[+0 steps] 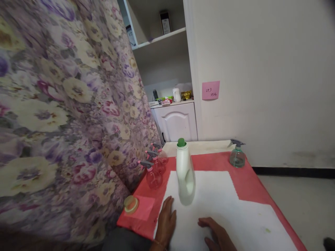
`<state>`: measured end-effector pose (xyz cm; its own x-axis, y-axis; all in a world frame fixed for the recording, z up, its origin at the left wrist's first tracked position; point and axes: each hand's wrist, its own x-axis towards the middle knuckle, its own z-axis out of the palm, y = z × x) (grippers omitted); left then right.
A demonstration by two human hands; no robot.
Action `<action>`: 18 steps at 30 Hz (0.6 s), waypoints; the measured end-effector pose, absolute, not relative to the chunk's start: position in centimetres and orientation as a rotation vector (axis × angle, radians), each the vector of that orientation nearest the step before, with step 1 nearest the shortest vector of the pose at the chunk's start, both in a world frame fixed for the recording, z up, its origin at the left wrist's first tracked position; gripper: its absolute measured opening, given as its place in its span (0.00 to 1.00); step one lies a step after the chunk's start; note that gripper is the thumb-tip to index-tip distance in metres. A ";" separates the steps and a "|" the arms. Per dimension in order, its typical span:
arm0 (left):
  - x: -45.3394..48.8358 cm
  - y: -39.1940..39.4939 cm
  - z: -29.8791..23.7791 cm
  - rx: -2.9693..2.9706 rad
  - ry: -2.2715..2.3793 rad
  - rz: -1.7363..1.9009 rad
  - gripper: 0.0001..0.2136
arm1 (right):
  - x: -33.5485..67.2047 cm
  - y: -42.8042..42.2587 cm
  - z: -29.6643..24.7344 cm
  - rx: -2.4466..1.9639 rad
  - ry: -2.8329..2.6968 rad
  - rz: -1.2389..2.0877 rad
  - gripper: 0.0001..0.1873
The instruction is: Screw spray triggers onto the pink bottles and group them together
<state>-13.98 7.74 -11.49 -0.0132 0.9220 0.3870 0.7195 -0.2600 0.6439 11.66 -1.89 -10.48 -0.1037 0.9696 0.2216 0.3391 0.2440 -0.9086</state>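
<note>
A tall white detergent bottle [185, 174] with a green cap stands upright on a white cloth [225, 209] that covers a red table [251, 181]. My left hand [166, 221] lies flat on the cloth just left of the bottle's base, fingers stretched out, holding nothing. My right hand [217, 235] rests palm down on the cloth to the right of the bottle, fingers spread, also holding nothing. Neither hand touches the bottle.
Three pink spray bottles [154, 167] stand along the table's left edge beside a flowered curtain [65, 115]. A green spray bottle [237, 155] sits at the far right corner. A small round lid [131, 204] lies on a pink square. A white cabinet [178, 120] stands behind.
</note>
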 end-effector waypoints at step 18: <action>-14.6 10.6 -13.7 2.534 1.762 0.853 0.23 | 12.6 -1.5 -10.5 -1.286 -1.610 0.941 0.27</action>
